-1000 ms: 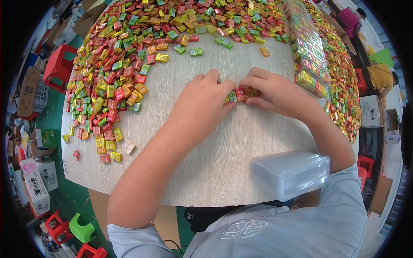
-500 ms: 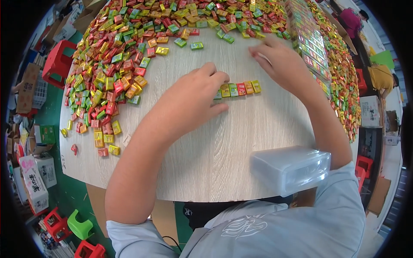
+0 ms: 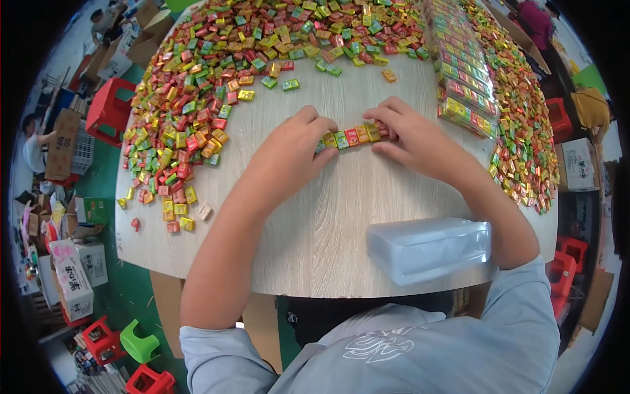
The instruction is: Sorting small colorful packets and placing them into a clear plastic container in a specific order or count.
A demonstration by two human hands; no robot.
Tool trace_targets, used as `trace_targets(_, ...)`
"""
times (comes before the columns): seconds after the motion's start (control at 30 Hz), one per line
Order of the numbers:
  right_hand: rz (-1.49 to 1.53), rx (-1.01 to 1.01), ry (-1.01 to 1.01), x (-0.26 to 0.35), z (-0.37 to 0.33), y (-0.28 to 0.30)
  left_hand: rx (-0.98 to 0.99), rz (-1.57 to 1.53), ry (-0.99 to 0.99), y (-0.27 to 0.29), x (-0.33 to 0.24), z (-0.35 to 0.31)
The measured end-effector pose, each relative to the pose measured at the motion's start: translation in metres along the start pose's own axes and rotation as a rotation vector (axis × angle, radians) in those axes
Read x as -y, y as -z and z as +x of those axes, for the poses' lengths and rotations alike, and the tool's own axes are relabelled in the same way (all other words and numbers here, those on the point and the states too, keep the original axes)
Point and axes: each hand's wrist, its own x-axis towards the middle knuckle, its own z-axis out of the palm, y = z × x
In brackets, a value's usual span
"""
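Head cam: left hand has thumb and fingers pinched round the left end of a row of tiny coloured packets, right hand is doing the same at the right end. The row sits mid-table, below a big loose heap of packets. Clear plastic packs on the right are loaded with neat multicoloured rows. A see-through plastic container lies near the table edge (can't make out its contents, too glary).

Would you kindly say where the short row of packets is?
In the head view, the row of packets lies right of centre, between the left hand and right hand.
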Motion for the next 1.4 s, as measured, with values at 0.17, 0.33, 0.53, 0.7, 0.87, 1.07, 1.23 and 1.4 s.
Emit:
trace_targets(0.17,-0.020,-0.025,0.126,-0.017,0.008,-0.008,-0.081,0.151,0.041,-0.014,-0.018,-0.002)
trace_targets(0.33,-0.069,-0.010,0.122,-0.014,0.009,-0.003,-0.102,0.238,0.070,-0.023,-0.024,0.004)
trace_targets(0.53,-0.077,-0.076,0.153,-0.022,0.007,-0.011,-0.179,0.301,0.042,-0.032,-0.025,0.012)
trace_targets(0.7,-0.091,-0.135,0.219,-0.021,0.004,-0.007,-0.257,0.356,0.011,-0.031,-0.034,0.007)
trace_targets(0.87,-0.072,-0.237,0.374,0.009,-0.017,0.037,-0.336,0.377,-0.075,0.009,-0.078,0.001)
trace_targets(1.07,-0.174,-0.287,0.331,0.075,-0.098,0.091,-0.402,0.340,-0.117,0.028,-0.165,-0.019)
trace_targets(1.23,-0.174,-0.241,0.234,0.094,-0.149,0.081,-0.274,0.315,-0.054,0.015,-0.202,-0.051)
trace_targets(1.4,-0.032,-0.227,0.088,0.086,-0.169,0.061,-0.229,0.273,-0.061,-0.007,-0.201,-0.059)
